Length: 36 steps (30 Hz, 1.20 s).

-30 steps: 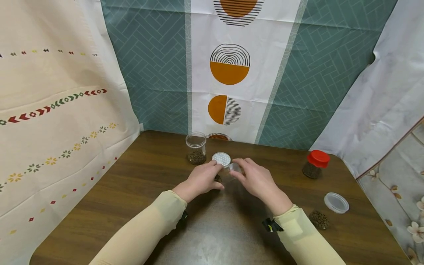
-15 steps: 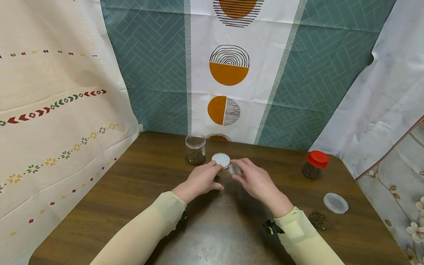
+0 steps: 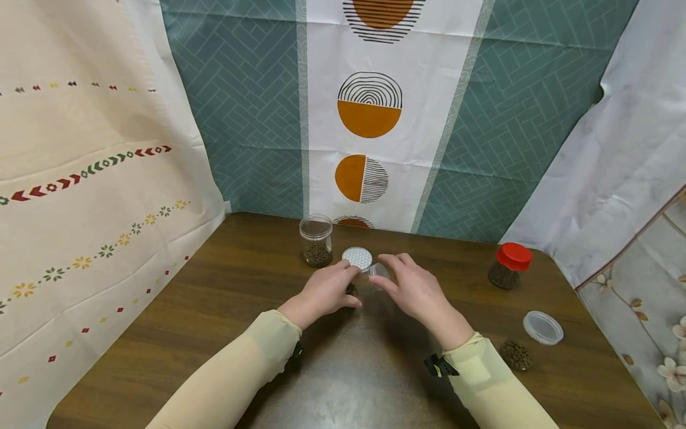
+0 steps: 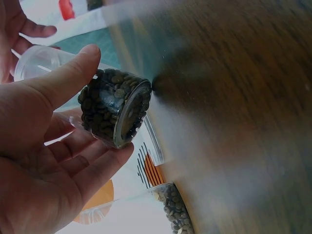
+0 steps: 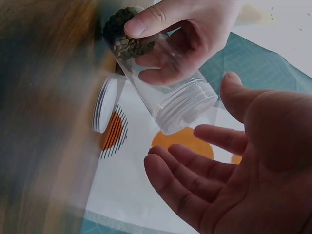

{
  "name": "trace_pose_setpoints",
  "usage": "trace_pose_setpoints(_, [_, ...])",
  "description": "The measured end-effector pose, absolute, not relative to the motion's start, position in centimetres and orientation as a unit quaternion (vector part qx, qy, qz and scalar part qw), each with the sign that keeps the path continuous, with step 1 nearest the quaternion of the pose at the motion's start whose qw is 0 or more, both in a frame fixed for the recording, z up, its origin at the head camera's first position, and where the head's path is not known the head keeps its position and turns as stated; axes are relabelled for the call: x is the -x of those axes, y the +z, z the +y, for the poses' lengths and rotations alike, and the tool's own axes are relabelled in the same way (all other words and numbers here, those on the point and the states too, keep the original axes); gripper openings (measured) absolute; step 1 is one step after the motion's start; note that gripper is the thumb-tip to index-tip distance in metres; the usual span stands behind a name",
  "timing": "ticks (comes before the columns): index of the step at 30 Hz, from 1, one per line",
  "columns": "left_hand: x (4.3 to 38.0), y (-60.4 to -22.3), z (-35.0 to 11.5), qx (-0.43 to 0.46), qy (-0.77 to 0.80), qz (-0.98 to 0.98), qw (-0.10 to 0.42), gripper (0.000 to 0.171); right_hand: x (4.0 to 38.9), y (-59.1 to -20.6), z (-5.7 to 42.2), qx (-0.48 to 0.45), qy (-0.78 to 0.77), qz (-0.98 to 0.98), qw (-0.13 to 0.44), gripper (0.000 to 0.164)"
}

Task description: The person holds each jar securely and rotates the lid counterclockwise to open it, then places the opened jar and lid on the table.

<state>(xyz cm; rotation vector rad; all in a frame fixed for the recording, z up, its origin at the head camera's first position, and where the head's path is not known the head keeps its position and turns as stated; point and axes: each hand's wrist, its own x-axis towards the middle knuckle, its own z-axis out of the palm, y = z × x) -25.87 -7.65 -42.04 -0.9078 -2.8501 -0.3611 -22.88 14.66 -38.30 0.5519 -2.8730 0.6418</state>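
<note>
A clear jar point(image 4: 113, 109) with brown pellets in its bottom is in my left hand point(image 3: 325, 291), gripped between thumb and fingers. It leans toward my right hand point(image 3: 412, 292), whose spread fingers stand just off the jar's capped end and hold nothing. A clear lid point(image 5: 187, 108) sits on that end. In the right wrist view, the jar's base rests close to the table. Behind the hands lies a round white lid point(image 3: 356, 258), patterned inside face up.
An open clear jar point(image 3: 316, 243), part filled with pellets, stands at the back left. At the right are a red-lidded jar point(image 3: 509, 266) and, nearer, brown pellets point(image 3: 515, 356) beneath a clear lid point(image 3: 543, 328), seemingly another jar. Fabric hangs around the wooden table point(image 3: 214, 333).
My right hand closed in on the lid half a second ago, then its fingers spread and came away from it. The left hand and jar have hardly moved.
</note>
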Motion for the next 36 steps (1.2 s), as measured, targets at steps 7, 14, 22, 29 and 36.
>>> trace_pose_setpoints(7, [25.91,-42.22,-7.66,0.302,-0.118,-0.944,0.066,0.061,23.04,-38.44,14.59,-0.182,0.207,-0.960,0.055,0.056])
trace_pose_setpoints(14, [25.91,-42.18,-7.63,0.305,-0.124,-0.942,0.066,0.059,23.08,-38.60,14.67,-0.199,0.216,-0.953,0.069,0.052])
trace_pose_setpoints(22, [25.88,-42.07,-7.62,0.305,-0.122,-0.942,0.065,0.060,22.89,-38.83,14.81,-0.226,0.222,-0.945,0.087,0.052])
trace_pose_setpoints(29, [25.82,-41.91,-7.57,0.300,-0.120,-0.945,0.059,0.061,22.76,-39.01,14.87,-0.240,0.219,-0.941,0.098,0.056])
trace_pose_setpoints(36, [25.83,-41.93,-7.65,0.299,-0.122,-0.945,0.055,0.063,22.82,-39.14,15.00,-0.258,0.220,-0.935,0.104,0.056])
